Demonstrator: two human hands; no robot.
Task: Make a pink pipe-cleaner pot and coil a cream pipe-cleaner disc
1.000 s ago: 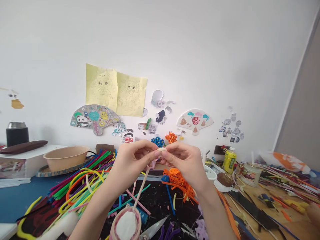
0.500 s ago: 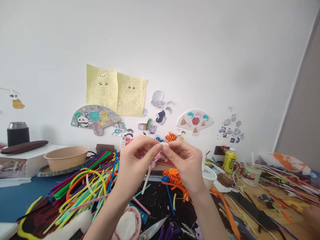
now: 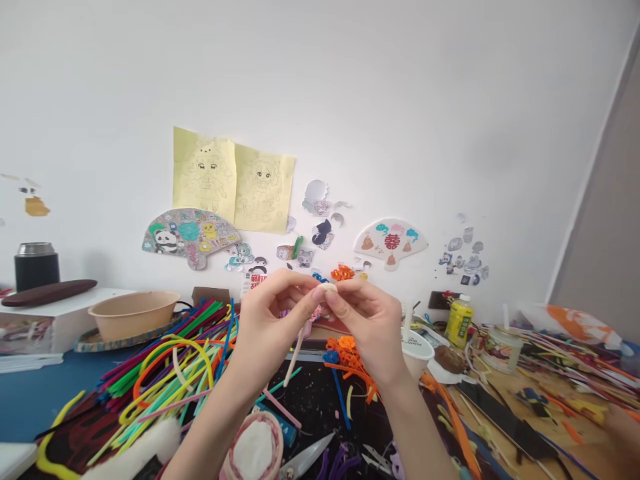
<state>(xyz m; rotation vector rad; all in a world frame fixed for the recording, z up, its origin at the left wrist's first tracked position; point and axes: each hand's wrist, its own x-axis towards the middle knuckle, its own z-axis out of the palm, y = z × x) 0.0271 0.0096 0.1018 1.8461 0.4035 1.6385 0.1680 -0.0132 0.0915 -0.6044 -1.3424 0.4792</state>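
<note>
A cream pipe cleaner (image 3: 293, 363) is pinched between both hands in front of my face, its bent upper part at the fingertips and a straight tail hanging down. My left hand (image 3: 273, 313) presses it between thumb and fingers. Meeting it thumb to thumb, my right hand (image 3: 367, 320) grips the same bent part. Fingers cover most of the bend. Behind the hands lie curled orange pipe cleaners (image 3: 345, 353) and a partly hidden pink item (image 3: 314, 319). Below, on the dark work surface, are scissors (image 3: 310, 459) and a pink-rimmed round container (image 3: 254, 450).
Loose coloured pipe cleaners (image 3: 170, 373) pile up at left beside a tan bowl (image 3: 133, 317). Rightward stand a white paper bowl (image 3: 417, 353), a yellow bottle (image 3: 459, 322), a glass jar (image 3: 501, 350) and a dark phone (image 3: 505, 417). Another person's blurred hand (image 3: 623, 430) shows at the right edge.
Both hands keep their pinch on the pipe cleaner with barely any shift. The right hand has drawn very slightly left.
</note>
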